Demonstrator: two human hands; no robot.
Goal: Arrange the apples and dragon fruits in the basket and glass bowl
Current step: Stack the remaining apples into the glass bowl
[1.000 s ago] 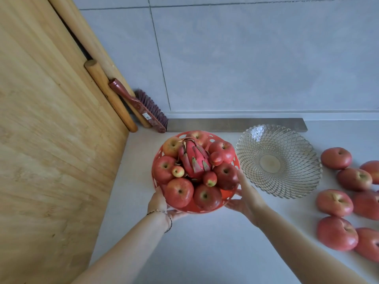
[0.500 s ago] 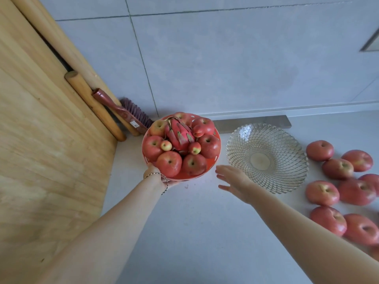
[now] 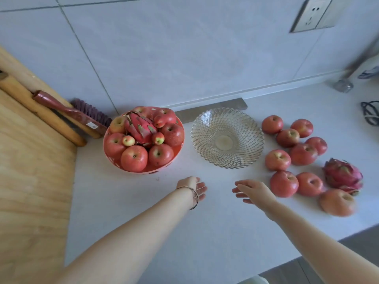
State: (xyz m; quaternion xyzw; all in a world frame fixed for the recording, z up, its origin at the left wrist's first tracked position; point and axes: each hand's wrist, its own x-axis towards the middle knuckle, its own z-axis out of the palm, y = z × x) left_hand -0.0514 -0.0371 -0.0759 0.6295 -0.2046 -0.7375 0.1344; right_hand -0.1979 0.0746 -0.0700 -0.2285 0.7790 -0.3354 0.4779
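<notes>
Basket (image 3: 178,149), heaped full, stands just left of the glass bowl (image 3: 242,128); loose apples (image 3: 284,183) and a dragon fruit (image 3: 342,175) lie further right. I see my left hand (image 3: 193,186) and right hand (image 3: 253,191) relaxed, holding nothing.

White countertop (image 3: 127,201) against grey tiled wall (image 3: 164,48), wall socket (image 3: 313,15) top right, wooden board (image 3: 30,181) left, brush (image 3: 82,114) leaning in corner.
</notes>
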